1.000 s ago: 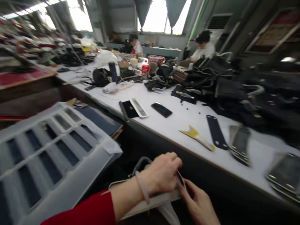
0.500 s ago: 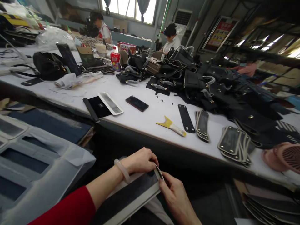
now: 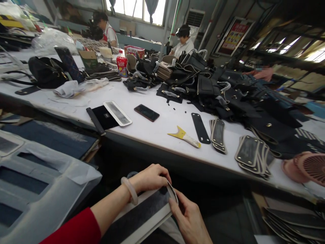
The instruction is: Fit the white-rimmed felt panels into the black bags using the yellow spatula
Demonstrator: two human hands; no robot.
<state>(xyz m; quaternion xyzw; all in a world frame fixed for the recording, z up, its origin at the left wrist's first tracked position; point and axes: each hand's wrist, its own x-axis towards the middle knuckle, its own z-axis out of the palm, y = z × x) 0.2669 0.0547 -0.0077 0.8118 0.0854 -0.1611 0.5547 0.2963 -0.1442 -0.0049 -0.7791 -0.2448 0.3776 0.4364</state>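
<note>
A long dark panel with pale edges [image 3: 142, 213] lies across my lap, its far end between my hands. My left hand [image 3: 153, 177], with a pale bangle on the wrist, is closed on the upper corner of that end. On the lower corner, my right hand [image 3: 186, 211] pinches the edge between thumb and fingers. The panel's layers part slightly at this end. Its near end runs out of view at the bottom. On the table in front lie a yellow forked tool [image 3: 184, 136] with a whitish handle and a phone [image 3: 146, 112].
Black bag parts [image 3: 203, 78] are heaped along the white table [image 3: 122, 135]. Stacked strips with pale edges [image 3: 250, 154] and a pink fan [image 3: 304, 167] stand at the right. Translucent sheeting [image 3: 63, 173] covers dark panels at the left. Several people work farther back.
Both hands and the panel sit slightly lower in view. At the panel's far end, the edge beside my right fingers looks more bowed and parted. My grip stays the same.
</note>
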